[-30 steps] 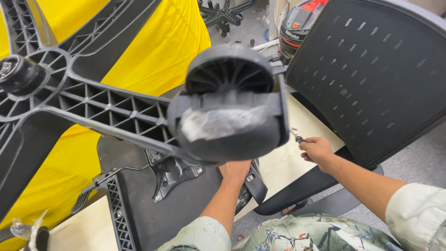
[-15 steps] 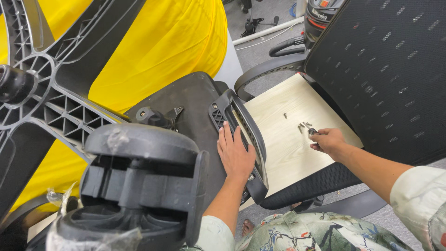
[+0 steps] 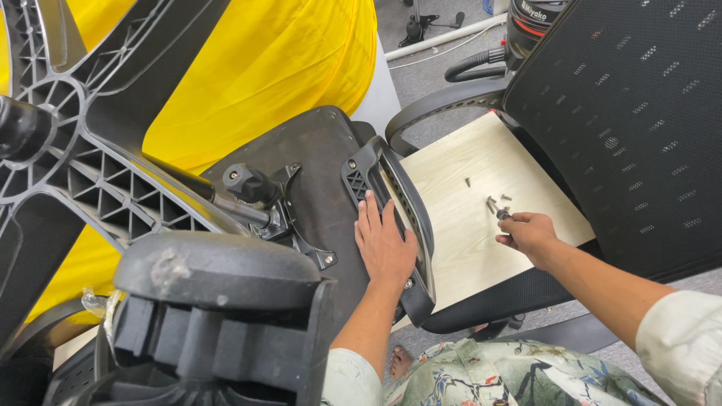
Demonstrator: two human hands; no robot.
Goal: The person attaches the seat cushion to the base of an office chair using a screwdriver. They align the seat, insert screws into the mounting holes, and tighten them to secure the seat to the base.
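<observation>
My left hand (image 3: 385,244) lies flat, fingers apart, on the underside of a black chair seat (image 3: 316,165), beside the black armrest (image 3: 398,218) fixed to its edge. My right hand (image 3: 528,231) is closed around a small dark screw on a light wooden board (image 3: 451,225). Several loose screws (image 3: 492,201) lie on the board just beyond its fingers. A black star-shaped chair base (image 3: 83,173) with a caster wheel (image 3: 218,316) fills the left foreground.
A black mesh chair backrest (image 3: 632,128) leans at the right over the board. A yellow sheet (image 3: 263,68) covers the area behind the seat. A dark vacuum cleaner and hose (image 3: 496,53) stand on the grey floor at the top.
The caster wheel dropped from the middle of view to the lower left, uncovering the seat underside. My left hand settled flat beside the armrest. My right hand stayed by the screws.
</observation>
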